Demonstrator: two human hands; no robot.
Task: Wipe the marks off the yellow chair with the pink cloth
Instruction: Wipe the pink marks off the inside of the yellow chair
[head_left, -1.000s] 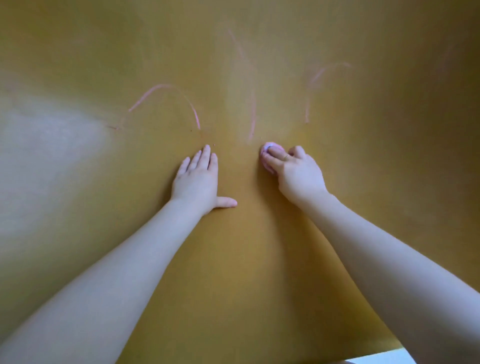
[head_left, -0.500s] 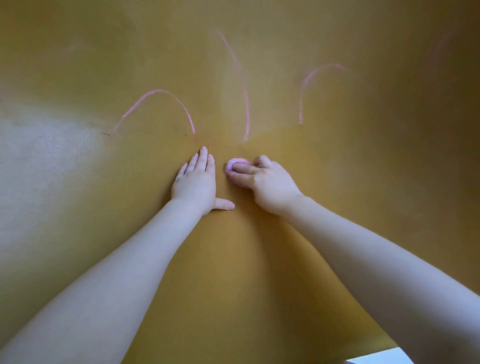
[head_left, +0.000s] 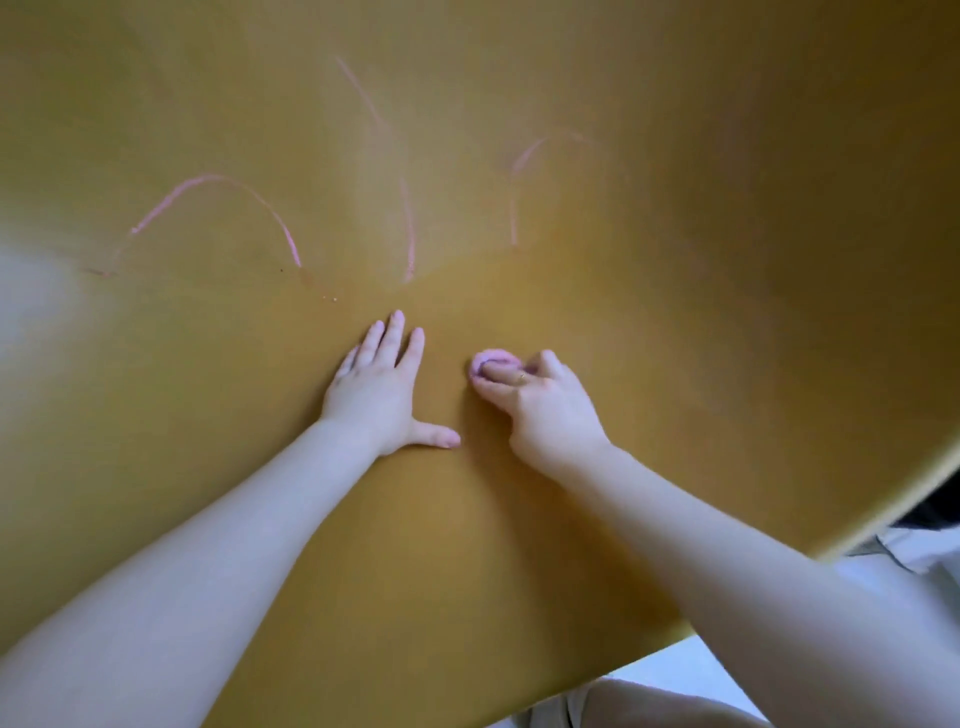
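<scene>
Left hand (head_left: 378, 387) flat, fingers spread on chair (head_left: 727, 312); right hand (head_left: 545, 410) fisted around cloth (head_left: 491, 358), pressing it below marks (head_left: 410, 228).

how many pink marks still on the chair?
3. A left arch, a middle line and a fainter right hook, all beyond both hands. Fainter smears may escape the camera.

Both forearms bare, no sleeves in view. Left hand (head_left: 376, 387) bare, no rings or watch. Right hand (head_left: 545, 410) has a thin ring on one finger, too small for detail. Light shorts (head_left: 566, 709) bottom edge.
</scene>
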